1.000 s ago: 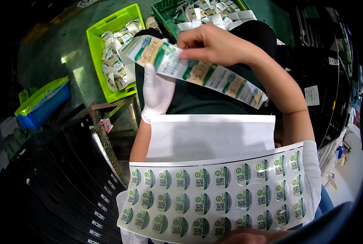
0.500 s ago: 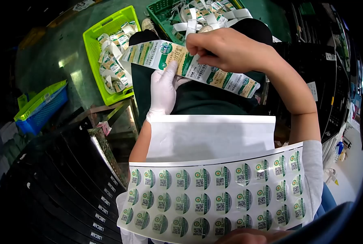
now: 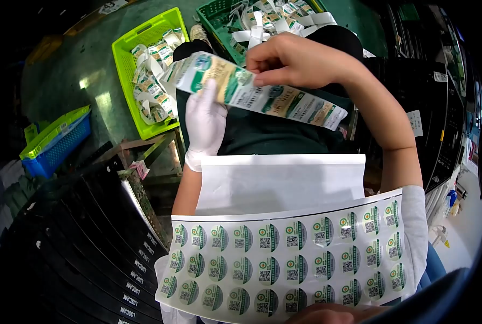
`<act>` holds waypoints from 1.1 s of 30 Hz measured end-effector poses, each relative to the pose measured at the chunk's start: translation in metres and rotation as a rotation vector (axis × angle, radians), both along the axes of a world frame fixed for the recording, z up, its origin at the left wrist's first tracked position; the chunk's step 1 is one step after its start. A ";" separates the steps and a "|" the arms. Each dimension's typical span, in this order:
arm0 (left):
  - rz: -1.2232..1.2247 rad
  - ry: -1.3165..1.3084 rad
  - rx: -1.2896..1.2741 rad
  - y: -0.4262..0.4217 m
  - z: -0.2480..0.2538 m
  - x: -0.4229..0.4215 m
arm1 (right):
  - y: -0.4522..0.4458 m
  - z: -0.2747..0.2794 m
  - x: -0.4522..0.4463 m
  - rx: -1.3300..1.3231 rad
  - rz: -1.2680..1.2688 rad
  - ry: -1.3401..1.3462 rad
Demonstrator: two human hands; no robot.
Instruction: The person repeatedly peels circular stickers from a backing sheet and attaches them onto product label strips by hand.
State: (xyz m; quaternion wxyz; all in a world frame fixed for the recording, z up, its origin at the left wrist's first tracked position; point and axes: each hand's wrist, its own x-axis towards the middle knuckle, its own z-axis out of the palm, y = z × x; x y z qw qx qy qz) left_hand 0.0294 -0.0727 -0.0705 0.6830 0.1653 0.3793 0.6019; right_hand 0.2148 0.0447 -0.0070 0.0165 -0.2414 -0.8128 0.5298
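A long strip of printed labels [image 3: 287, 100], green, tan and white with barcodes, stretches slantwise above my lap. My left hand [image 3: 206, 121], in a white glove, is closed on the strip's left part, thumb on the printed face; that part is blurred by motion. My bare right hand [image 3: 300, 62] is closed at the strip's upper edge, thumb tip against the labels. Its curled fingers hide whether anything small is between them. Nearer to me, a white sheet of round green QR-code stickers [image 3: 268, 269] lies in front of my body, with blank white paper [image 3: 284, 181] behind it.
A lime-green crate [image 3: 123, 65] full of label strips stands on the floor ahead to the left. Beyond my knees, a dark green crate [image 3: 211, 19] holds more strips. Blue and green baskets [image 3: 57, 143] sit far left. Black crates [image 3: 89, 254] flank me.
My left hand has shifted left, and the strip's left part has tilted with it. My right hand has moved slightly; its thumb now rests against the strip.
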 end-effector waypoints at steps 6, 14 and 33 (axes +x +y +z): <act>-0.235 -0.057 0.055 -0.011 -0.007 0.033 | 0.000 -0.007 -0.023 0.109 -0.282 0.191; -0.049 0.047 -0.090 0.002 -0.006 0.017 | -0.006 0.012 0.015 0.336 -0.185 0.120; 0.045 -0.083 0.070 0.007 0.009 -0.002 | -0.008 -0.001 0.003 0.138 -0.135 0.004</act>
